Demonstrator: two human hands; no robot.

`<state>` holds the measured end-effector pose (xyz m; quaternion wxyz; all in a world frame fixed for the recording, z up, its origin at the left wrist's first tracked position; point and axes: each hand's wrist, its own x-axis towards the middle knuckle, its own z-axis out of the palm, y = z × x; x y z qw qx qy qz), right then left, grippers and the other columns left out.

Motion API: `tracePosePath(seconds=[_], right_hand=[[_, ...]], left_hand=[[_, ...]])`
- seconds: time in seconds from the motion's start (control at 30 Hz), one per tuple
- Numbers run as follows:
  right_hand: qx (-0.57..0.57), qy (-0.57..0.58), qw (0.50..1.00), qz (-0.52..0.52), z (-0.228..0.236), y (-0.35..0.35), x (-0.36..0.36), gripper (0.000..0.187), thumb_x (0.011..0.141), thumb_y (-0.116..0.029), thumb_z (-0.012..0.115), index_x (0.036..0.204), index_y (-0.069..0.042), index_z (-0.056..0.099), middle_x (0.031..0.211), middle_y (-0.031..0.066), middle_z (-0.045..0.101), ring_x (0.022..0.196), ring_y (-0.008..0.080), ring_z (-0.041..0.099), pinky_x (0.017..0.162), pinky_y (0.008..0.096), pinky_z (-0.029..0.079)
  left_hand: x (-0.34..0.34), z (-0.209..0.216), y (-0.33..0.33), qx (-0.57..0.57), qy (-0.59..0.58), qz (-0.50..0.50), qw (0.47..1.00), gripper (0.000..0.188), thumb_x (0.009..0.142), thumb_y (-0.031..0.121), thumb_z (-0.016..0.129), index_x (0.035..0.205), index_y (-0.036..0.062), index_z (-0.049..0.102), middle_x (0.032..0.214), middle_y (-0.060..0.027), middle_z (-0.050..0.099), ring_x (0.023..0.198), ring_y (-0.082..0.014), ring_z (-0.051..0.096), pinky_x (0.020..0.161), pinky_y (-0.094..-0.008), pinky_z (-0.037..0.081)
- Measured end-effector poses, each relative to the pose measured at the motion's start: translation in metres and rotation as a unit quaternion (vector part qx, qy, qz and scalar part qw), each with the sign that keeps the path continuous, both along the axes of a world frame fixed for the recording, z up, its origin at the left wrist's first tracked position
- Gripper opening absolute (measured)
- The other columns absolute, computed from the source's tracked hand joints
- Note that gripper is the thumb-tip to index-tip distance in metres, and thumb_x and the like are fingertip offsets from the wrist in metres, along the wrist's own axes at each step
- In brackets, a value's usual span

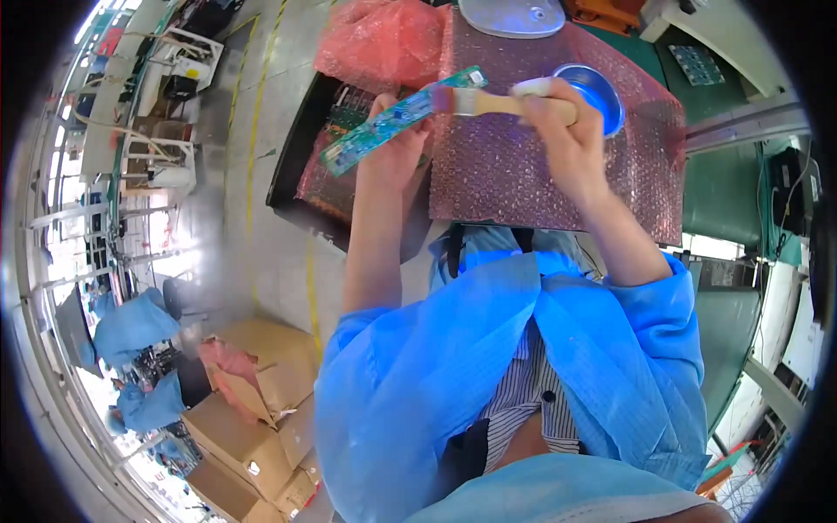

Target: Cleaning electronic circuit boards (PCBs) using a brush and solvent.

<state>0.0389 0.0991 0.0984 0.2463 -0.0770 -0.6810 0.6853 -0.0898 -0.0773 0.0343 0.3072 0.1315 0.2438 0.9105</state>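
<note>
My left hand [397, 146] is closed on a long, narrow green circuit board [384, 131], which slants up to the right. In my right hand [562, 131] is a flat brush with a pale wooden handle [501, 105]. The brush's dark reddish bristles [444, 100] are at the board's upper right part; whether they touch it I cannot tell. Behind my right hand stands a round metal bowl [597, 91], glowing blue inside. Pink bubble wrap [497, 174] covers the tabletop below both.
At the left, a black bin [292, 166] holds circuit boards and pink bubble wrap. A whitish translucent lid [514, 16] lies at the far edge. Another circuit board [696, 65] rests at the far right. Cardboard boxes [231, 427] stand on the floor at lower left, near people in blue [135, 327].
</note>
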Motion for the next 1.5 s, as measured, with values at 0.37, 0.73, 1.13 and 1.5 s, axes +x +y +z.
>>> tracePosePath(seconds=[0.37, 0.73, 1.13, 1.5], right_hand=[[-0.016, 0.046, 0.992, 0.114, 0.022, -0.031, 0.000, 0.017, 0.084, -0.009, 0.048, 0.095, 0.001, 0.054, 0.083, 0.0031, 0.057, 0.072, 0.0067, 0.050, 0.065, 0.0191, 0.040], [0.017, 0.011, 0.992, 0.123, 0.030, -0.038, 0.002, 0.018, 0.084, -0.009, 0.047, 0.096, 0.002, 0.054, 0.079, 0.0016, 0.055, 0.068, 0.0054, 0.047, 0.061, 0.0185, 0.039], [0.061, 0.008, 0.997, 0.052, 0.012, -0.014, 0.000, 0.016, 0.083, -0.008, 0.048, 0.094, 0.001, 0.056, 0.082, 0.0011, 0.056, 0.070, 0.0044, 0.048, 0.063, 0.0170, 0.039], [0.037, -0.057, 0.997, -0.022, -0.012, 0.007, 0.001, 0.017, 0.083, -0.012, 0.049, 0.093, -0.002, 0.058, 0.079, 0.0013, 0.057, 0.068, 0.0047, 0.048, 0.061, 0.0172, 0.038]], left_hand=[[0.004, -0.015, 0.002, 0.026, -0.027, -0.057, 0.998, 0.019, 0.078, 0.026, 0.058, 0.083, 0.0118, 0.047, 0.106, -0.0061, 0.052, 0.100, -0.0200, 0.047, 0.075, -0.0323, 0.040], [0.005, -0.011, -0.001, -0.031, 0.023, -0.053, 0.998, 0.024, 0.075, 0.032, 0.061, 0.082, 0.0136, 0.047, 0.097, -0.0036, 0.054, 0.089, -0.0174, 0.049, 0.070, -0.0285, 0.039], [0.008, -0.009, 0.001, -0.030, -0.001, -0.043, 0.999, 0.028, 0.073, 0.030, 0.064, 0.077, 0.0111, 0.044, 0.080, -0.0024, 0.053, 0.083, -0.0160, 0.049, 0.073, -0.0292, 0.039], [0.007, -0.004, -0.002, -0.066, -0.010, -0.010, 0.998, 0.021, 0.074, 0.025, 0.063, 0.073, 0.0120, 0.047, 0.091, -0.0110, 0.059, 0.093, -0.0227, 0.054, 0.077, -0.0321, 0.042]])
